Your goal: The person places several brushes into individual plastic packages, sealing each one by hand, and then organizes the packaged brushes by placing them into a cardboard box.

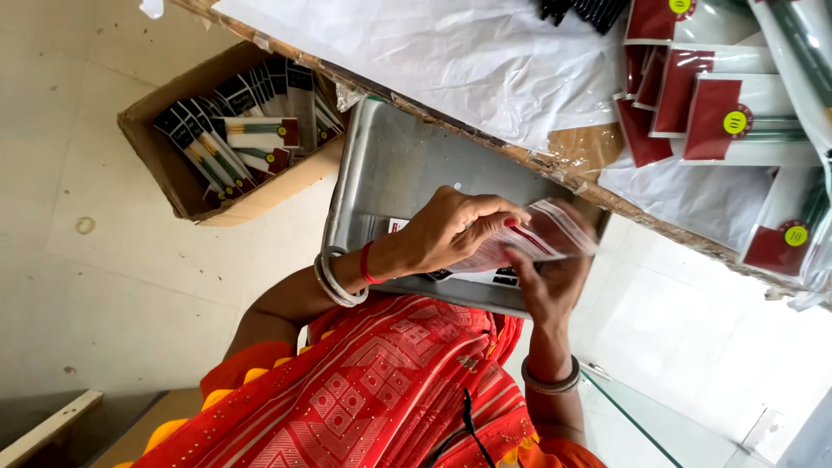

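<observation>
Clear plastic packets with dark red header cards (537,243), a thin stack, lie between both hands above the grey metal tray (390,173), long axis running from the left hand (451,230) toward the table edge; that hand's fingers are pinched together on the stack's top, while the right hand (546,290) cups it from beneath, fingers curled on its underside. Matching packets with round yellow stickers (728,121) lie on white plastic sheeting (451,61) at the table's far corner, and a brown cardboard box (165,165) of similar packets sits on the floor.
</observation>
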